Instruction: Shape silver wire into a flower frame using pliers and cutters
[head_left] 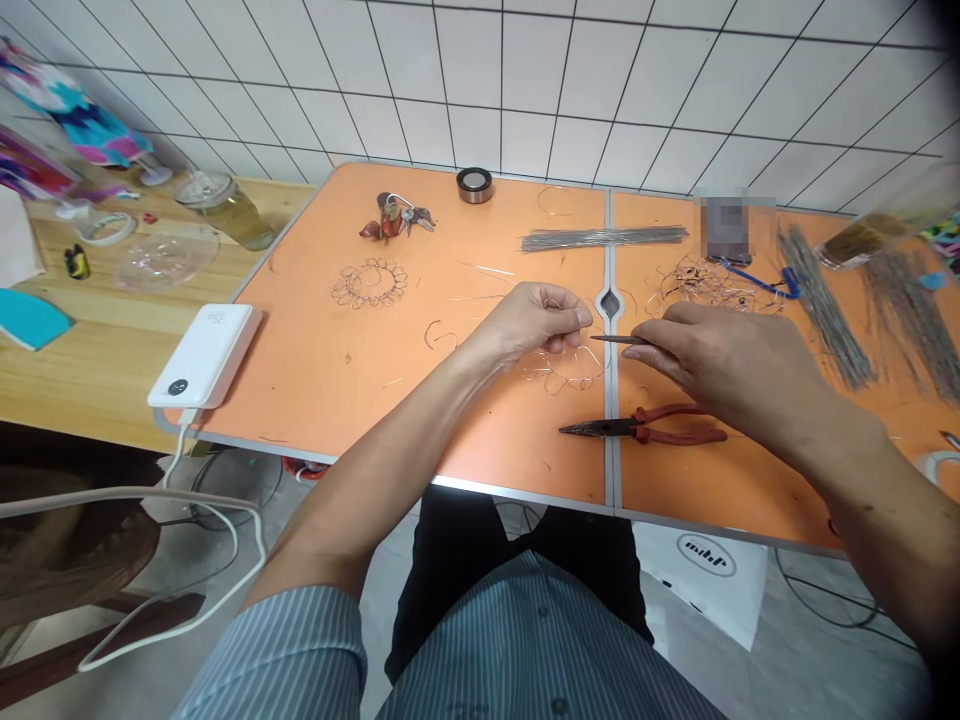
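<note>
My left hand (544,315) is closed in a pinch on a thin wire ring with loops (571,382), which hangs below the fingers just above the orange table. In my right hand (712,350) is a slim pointed metal tool (611,339), perhaps tweezers; its tip points left, close to my left fingertips. The fist hides the rest of it. Below both hands lie long-nose pliers (600,428) with red handles, across the table's seam. Another looped wire ring (367,284) lies flat to the left.
A bundle of straight wires (604,238) lies behind the hands, near keys (409,217) and a tape roll (475,185). Tangled wire (694,285) and more wire bundles (829,310) are at right. A white power bank (206,355) with a cable sits at the left edge.
</note>
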